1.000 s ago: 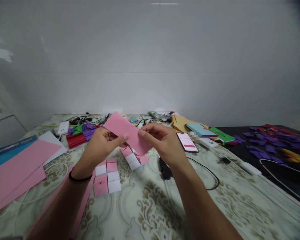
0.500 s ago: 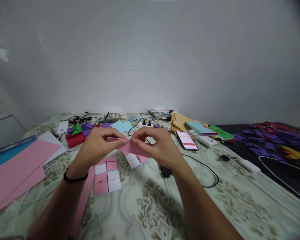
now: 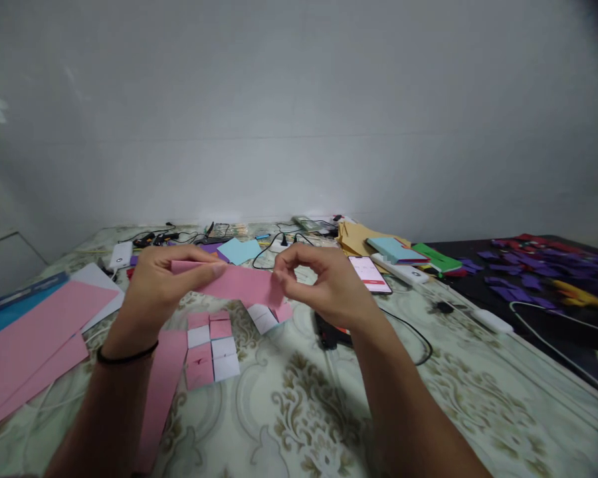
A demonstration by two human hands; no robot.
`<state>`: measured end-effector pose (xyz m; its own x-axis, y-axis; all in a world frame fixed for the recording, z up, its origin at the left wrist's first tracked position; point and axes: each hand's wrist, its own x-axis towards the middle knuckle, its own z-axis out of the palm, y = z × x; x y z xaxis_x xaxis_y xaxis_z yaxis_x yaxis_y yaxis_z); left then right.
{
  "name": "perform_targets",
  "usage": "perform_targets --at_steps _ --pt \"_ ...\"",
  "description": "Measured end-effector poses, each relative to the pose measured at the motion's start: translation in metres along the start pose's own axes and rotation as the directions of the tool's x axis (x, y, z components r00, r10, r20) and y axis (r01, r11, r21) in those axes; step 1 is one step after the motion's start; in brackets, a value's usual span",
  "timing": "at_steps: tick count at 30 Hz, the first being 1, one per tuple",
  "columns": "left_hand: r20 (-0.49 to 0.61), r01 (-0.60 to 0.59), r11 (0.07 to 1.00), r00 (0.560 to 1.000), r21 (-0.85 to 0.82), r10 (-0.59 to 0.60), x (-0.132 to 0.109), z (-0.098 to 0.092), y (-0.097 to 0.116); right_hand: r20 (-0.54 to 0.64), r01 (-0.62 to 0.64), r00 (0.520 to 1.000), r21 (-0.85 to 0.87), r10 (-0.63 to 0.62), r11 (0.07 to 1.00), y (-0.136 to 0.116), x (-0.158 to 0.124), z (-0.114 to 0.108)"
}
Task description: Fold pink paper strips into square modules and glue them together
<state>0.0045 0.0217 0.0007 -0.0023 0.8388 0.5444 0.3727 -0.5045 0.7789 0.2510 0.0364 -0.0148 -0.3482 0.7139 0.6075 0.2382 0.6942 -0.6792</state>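
A pink paper strip is stretched between my two hands above the table. My left hand pinches its left end between thumb and fingers. At the other end, the thumb and index finger of my right hand close on the strip's right edge. Below lie folded pink and white paper pieces laid side by side, and a second small group of white and pink pieces partly hidden by the strip. A long pink strip rests under my left forearm.
Large pink sheets lie at the left over a blue pack. At the right are a phone, a light-blue notepad, yellow envelopes and a white power bank. Cables cross the patterned tablecloth.
My hands have moved apart, the left one going left and the right one staying near its place. More of the pink strip now shows between them.
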Motion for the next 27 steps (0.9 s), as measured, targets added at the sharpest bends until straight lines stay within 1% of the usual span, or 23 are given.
perform_targets --at_steps 2,4,6,8,10,12,15,19,21,23,27 --pt "-0.046 0.017 1.0 0.999 0.012 -0.017 0.002 -0.007 -0.001 -0.005 0.006 1.0 -0.022 -0.006 1.0 0.004 -0.001 -0.01" --pt "-0.056 0.012 1.0 0.998 0.029 -0.01 0.003 -0.01 -0.002 -0.059 0.001 0.998 -0.052 -0.005 0.999 0.007 -0.001 -0.016" --pt "-0.018 -0.012 0.999 1.0 0.052 0.013 0.003 -0.006 -0.001 -0.135 0.012 0.99 -0.087 -0.024 0.996 0.007 -0.001 -0.016" --pt "0.049 -0.049 0.996 0.998 0.074 0.046 0.002 0.001 0.0 -0.166 0.059 0.983 -0.12 -0.078 0.991 0.004 0.0 -0.01" --pt "0.111 -0.09 0.994 0.991 0.07 0.082 0.002 0.009 0.0 -0.122 0.11 0.985 -0.121 -0.124 0.987 -0.001 0.002 0.001" --pt "0.153 -0.111 0.992 0.983 0.054 0.102 0.001 0.015 -0.001 -0.068 0.115 0.99 -0.093 -0.122 0.989 -0.004 0.003 0.01" --pt "0.183 -0.12 0.992 0.977 0.035 0.112 -0.001 0.021 -0.003 -0.047 0.099 0.994 -0.046 -0.101 0.994 -0.004 0.002 0.016" --pt "0.23 -0.117 0.992 0.968 0.045 0.104 -0.002 0.025 -0.004 -0.02 0.044 0.999 0.013 -0.044 0.999 -0.001 0.0 0.018" --pt "0.224 -0.107 0.993 0.97 0.045 0.095 -0.002 0.024 -0.003 -0.003 0.022 1.0 0.029 -0.022 0.999 0.001 0.001 0.018" --pt "0.187 -0.083 0.995 0.98 0.048 0.073 -0.001 0.02 -0.001 0.004 0.015 1.0 0.016 -0.015 1.0 0.002 0.001 0.016" --pt "0.045 -0.025 0.997 0.999 0.075 0.021 0.002 0.005 -0.001 -0.002 0.012 1.0 -0.066 -0.012 0.998 0.004 0.002 0.002"
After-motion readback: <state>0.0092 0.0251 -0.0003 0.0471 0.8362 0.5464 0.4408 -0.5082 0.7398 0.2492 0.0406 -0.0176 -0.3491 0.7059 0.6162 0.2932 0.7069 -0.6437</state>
